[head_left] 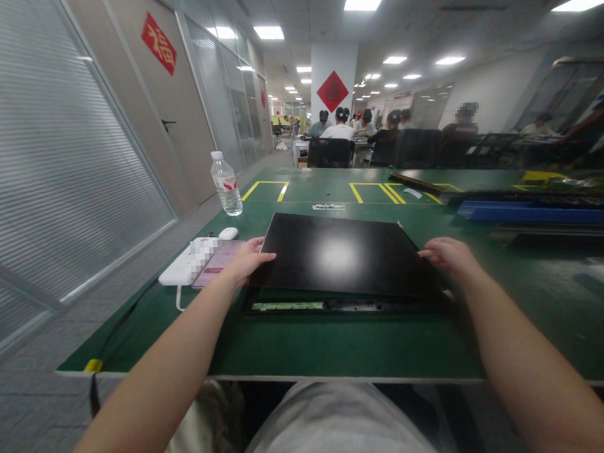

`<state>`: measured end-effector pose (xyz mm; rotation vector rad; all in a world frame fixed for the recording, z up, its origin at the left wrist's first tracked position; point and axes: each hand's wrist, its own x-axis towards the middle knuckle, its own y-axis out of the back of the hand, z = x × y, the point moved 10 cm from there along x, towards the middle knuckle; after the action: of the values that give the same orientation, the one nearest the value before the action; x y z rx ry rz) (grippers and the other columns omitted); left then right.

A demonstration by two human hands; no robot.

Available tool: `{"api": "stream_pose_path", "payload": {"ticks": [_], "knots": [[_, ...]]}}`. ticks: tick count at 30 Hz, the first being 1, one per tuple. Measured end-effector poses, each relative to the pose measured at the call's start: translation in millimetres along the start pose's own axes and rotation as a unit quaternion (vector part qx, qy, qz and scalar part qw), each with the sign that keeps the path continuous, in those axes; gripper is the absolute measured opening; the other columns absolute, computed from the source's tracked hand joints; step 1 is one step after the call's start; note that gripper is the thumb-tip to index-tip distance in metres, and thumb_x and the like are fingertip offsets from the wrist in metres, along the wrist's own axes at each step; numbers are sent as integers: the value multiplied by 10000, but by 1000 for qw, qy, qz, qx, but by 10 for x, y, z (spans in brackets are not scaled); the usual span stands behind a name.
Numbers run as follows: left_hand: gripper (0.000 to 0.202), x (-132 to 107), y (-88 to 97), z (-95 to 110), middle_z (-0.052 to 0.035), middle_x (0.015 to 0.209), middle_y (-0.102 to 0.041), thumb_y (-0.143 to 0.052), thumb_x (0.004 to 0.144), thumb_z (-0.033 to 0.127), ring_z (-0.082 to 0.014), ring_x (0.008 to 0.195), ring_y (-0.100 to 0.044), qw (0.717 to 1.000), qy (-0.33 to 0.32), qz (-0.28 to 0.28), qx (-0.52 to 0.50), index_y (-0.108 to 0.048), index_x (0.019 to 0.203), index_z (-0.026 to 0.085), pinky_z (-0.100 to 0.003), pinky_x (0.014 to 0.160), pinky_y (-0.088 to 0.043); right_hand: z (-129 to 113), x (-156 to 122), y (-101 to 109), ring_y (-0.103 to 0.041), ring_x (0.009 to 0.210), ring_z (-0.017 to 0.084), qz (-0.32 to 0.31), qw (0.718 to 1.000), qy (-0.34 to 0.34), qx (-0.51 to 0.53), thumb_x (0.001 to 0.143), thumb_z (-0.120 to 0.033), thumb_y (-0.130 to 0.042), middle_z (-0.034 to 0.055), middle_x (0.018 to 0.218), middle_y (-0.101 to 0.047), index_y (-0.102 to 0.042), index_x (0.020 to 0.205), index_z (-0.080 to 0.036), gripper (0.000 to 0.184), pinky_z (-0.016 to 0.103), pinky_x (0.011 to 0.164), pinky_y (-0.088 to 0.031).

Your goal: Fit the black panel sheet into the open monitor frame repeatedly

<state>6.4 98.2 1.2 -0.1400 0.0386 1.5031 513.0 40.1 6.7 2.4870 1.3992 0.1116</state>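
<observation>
A glossy black display panel (313,256) lies tilted over a dark frame (385,305) on the green table, with a ceiling light reflected in it. My left hand (248,259) grips the panel's left edge, thumb on top and fingers beneath. At the opposite side, my right hand (451,257) pinches the right edge with its fingertips. Along the near side of the frame, a strip of green circuit board (288,306) shows below the panel. The rest of the frame is hidden under the panel.
Left of the panel are a water bottle (226,184), a white oval case (228,234), a white power bank (181,264) and a phone (216,265). A small clear packet (328,206) lies beyond it. Blue strips (531,211) and dark bars lie right. Several people sit farther back.
</observation>
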Motion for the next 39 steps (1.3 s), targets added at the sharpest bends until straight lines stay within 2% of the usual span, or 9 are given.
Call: {"api": "stream_pose_path", "payload": {"ticks": [11,18,25,34,39], "knots": [[481,-27,-64,0,-61,852,-773,-838,579,118,-236,754,-749,1000,3,-21,1,-628,1009,166,-358,748,-600,-113,-128,-5,-454,469,96,27,998,11,-60,653,-175,-625,80,665,-696,-600,684,-185,41,212,427,-342],[465,-31,-60,1,-86,893,-778,-840,579,127,-264,829,-752,1000,3,-19,12,-649,1002,162,-391,824,-594,-147,-147,-4,-515,535,131,40,995,31,-86,651,-208,-626,67,662,-687,-627,673,-189,29,244,494,-386],[458,-86,-63,37,-84,949,-775,-824,608,102,-251,884,-748,1000,12,0,16,-641,1022,165,-374,873,-584,-76,-11,-7,-572,595,162,33,989,64,-129,623,-255,-627,53,695,-705,-669,736,-184,140,269,555,-415],[415,-122,-5,82,-106,1096,-755,-805,692,152,-259,1072,-697,998,15,30,60,-674,1085,180,-347,954,-546,-81,55,32,-593,629,179,52,970,97,-218,630,-279,-629,43,688,-700,-711,775,-197,185,277,591,-422],[366,-123,-38,109,-91,1072,-762,-766,725,184,-265,1090,-688,997,9,8,76,-698,1084,192,-346,929,-552,-126,-1,9,-608,668,185,52,965,94,-238,638,-270,-627,42,735,-709,-716,798,-203,195,278,615,-429]]}}
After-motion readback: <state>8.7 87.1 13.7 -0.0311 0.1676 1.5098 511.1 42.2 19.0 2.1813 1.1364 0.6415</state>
